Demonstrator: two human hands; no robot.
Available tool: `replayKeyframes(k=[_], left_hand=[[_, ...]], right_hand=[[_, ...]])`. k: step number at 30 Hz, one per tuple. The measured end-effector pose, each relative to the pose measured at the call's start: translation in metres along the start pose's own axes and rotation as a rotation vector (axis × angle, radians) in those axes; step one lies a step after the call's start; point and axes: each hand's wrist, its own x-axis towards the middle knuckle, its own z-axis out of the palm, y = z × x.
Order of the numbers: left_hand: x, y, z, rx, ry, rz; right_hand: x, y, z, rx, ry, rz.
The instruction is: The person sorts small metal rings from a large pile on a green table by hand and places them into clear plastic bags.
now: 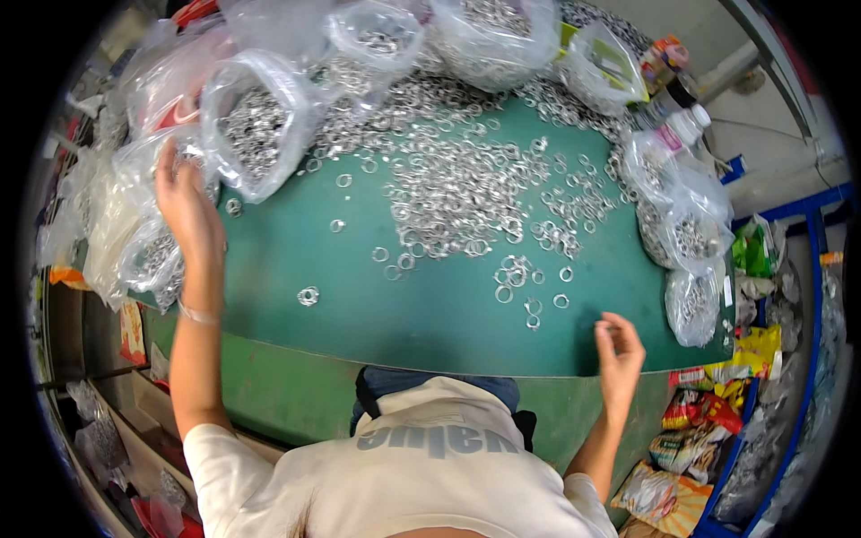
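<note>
Many small silvery metal rings (457, 193) lie in a loose heap on the green table (296, 242), with single rings scattered around it. On the left, my left hand (190, 211) reaches over a clear plastic bag (143, 170) of metal pieces. Its fingers are stretched out, and no ring shows in them. Close to the table's front edge at the right is my right hand (619, 354), its thumb and fingertips drawn together. Whatever is between those fingertips, if anything, is too small to make out. A little clump of rings (308, 296) sits apart at the front left.
Clear bags of rings line the table: a large open one (256, 130) beside my left hand, others at the back (493, 40) and along the right edge (691, 233). A white bottle (683, 127) stands at the back right. A blue rack (814, 260) with colourful packets stands right of the table.
</note>
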Motion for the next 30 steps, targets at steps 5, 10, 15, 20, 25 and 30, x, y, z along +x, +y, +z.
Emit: replayKeyframes(k=[5, 10, 15, 20, 25, 30], left_hand=[[-0.178, 0.034, 0.073, 0.384, -1.128, 0.214], [-0.262, 0.001, 0.116, 0.456, -1.354, 0.32], [-0.304, -0.004, 0.146, 0.527, -1.435, 0.618], [-0.305, -0.007, 0.134, 0.393, -1.481, 0.459], [-0.306, 0.001, 0.14, 0.403, -1.457, 0.392], [-0.3, 0.0, 0.13, 0.372, -1.46, 0.364]], right_hand=[[0.0, -0.008, 0.03, -0.316, -0.109, -0.338], [0.015, -0.01, 0.037, -0.403, -0.137, -0.436], [0.018, 0.007, 0.024, -0.393, -0.088, -0.405], [0.022, 0.016, 0.005, -0.321, -0.122, -0.291], [0.03, 0.011, 0.036, -0.325, -0.119, -0.454], [0.025, 0.014, 0.038, -0.261, -0.17, -0.454]])
